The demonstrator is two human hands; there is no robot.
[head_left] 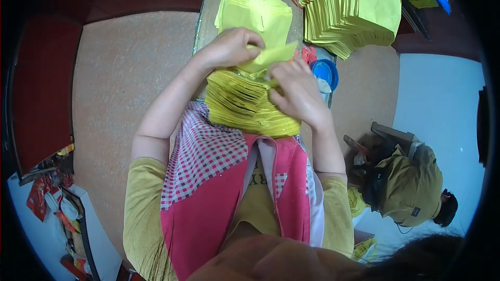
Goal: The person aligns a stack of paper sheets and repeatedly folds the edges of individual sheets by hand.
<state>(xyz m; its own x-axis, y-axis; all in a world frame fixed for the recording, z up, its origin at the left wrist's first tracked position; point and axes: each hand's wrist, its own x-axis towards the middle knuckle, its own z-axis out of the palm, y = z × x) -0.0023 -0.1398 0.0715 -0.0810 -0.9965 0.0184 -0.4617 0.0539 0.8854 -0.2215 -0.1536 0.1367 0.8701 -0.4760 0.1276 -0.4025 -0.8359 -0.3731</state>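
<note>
Yellow paper sheet [282, 54] pinched in left hand [233, 47], 12 o'clock; right hand [298, 87], 2 o'clock, half-curled, fingers blurred, can't tell hold.

Table [207, 21], near end: paper bundle [234, 101]
Just beyond the bundle: paper pile [255, 13]
Table, far right: paper stack [351, 13]
Right edge: bowl [335, 76]
Over right, near: another person [414, 187]

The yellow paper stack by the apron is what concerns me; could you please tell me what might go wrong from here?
The near stack sits right against the apron, so leaning forward might push its papers out of line. The blue bowl stands close beside the right hand, so a sideways knock could tip it. The big stack at the far right fans out and may slide.
</note>
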